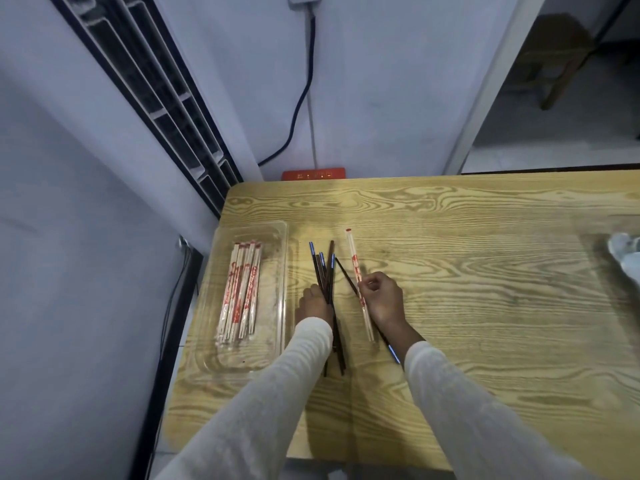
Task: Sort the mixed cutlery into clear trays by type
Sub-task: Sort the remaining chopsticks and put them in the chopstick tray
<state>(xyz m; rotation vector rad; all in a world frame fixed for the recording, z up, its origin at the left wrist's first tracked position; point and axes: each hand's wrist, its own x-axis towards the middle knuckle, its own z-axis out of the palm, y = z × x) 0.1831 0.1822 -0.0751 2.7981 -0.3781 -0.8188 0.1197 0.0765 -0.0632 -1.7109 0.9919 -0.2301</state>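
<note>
A clear tray [277,271] lies at the table's left end and holds several paper-wrapped chopsticks [240,289] printed in red. To its right, my left hand [313,303] is closed around a fanned bundle of dark chopsticks [327,268] with blue tips. My right hand [382,297] pinches one wrapped chopstick [355,258] that points away from me, its near end resting near the table. A single dark chopstick [344,271] runs diagonally under my right hand, its blue tip [394,355] showing beside my right sleeve.
The wooden table [485,271] stretches to the right. A blurred clear tray with something white [623,254] sits at the far right edge. An orange power strip [313,174] lies behind the table by the wall. A radiator-like unit [156,98] stands left.
</note>
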